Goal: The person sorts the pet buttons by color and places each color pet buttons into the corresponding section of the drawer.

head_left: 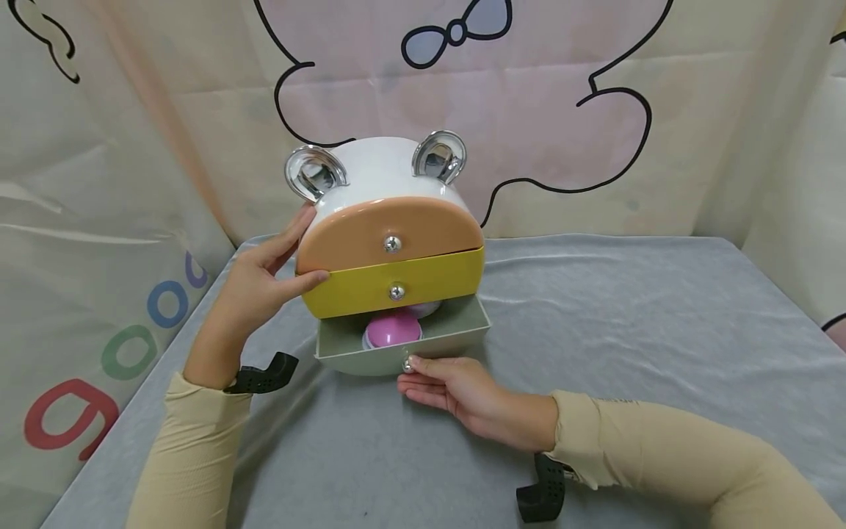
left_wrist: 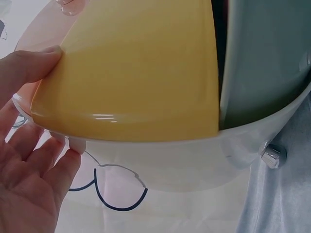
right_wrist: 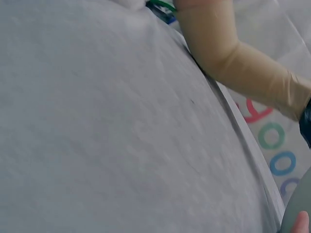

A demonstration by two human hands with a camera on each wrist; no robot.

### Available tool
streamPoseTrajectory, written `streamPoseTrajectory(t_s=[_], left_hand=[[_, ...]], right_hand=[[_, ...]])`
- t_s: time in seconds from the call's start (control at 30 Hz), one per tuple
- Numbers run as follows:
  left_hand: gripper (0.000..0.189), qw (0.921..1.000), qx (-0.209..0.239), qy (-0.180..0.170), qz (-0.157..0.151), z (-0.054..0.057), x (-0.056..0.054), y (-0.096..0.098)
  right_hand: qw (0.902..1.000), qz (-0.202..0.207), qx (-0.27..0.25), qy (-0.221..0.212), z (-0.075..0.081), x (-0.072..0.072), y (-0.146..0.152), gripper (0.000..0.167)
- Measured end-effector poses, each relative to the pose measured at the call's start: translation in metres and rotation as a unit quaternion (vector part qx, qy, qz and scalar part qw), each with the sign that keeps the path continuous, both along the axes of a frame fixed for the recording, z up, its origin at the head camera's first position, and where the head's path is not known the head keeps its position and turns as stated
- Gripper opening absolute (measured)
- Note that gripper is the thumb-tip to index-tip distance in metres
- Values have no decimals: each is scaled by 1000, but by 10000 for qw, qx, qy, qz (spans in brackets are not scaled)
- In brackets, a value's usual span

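A small drawer box with a white shell [head_left: 386, 165] and two silver ears stands on the table. Its orange top drawer [head_left: 344, 235] and yellow middle drawer [head_left: 353, 290] are closed, while the grey-green bottom drawer [head_left: 456, 339] is pulled out. Inside that drawer lies a round thing with a shiny pink top [head_left: 394, 328], and a pale round thing [head_left: 426, 308] shows partly behind it. My left hand [head_left: 254, 290] grips the box's left side, thumb on the yellow front and fingers around the shell. With thumb and fingers, my right hand [head_left: 465, 395] pinches the bottom drawer's silver knob [head_left: 407, 364].
A grey cloth covers the table [head_left: 628, 330]. Behind it hangs a printed backdrop [head_left: 542, 132] with black outlines, and colored rings mark the left side. Black wrist mounts [head_left: 264, 373] sit on both forearms.
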State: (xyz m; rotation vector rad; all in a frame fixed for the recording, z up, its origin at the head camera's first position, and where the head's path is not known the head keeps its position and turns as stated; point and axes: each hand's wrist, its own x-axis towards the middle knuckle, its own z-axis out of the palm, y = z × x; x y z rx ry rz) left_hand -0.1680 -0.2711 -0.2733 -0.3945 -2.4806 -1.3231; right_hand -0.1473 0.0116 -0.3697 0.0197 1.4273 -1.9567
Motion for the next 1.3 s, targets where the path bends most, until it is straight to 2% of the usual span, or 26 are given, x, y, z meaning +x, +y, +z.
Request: streamPoseTrajectory(t_s=[0.17, 0.53, 0.97, 1.3], left_hand=[[75, 10000, -1, -30, -43, -1, 0, 1], [75, 9999, 46, 110, -49, 3, 1, -1], [75, 9999, 77, 130, -36, 2, 2, -2], [74, 9997, 157, 145, -140, -1, 0, -1]], right_hand=[[9998, -200, -35, -23, -1, -13, -7, 29], [9995, -320, 16, -81, 1, -26, -16, 26], [9991, -343, 166, 183, -1, -40, -27, 26], [9984, -447, 206, 279, 0, -45, -30, 28]])
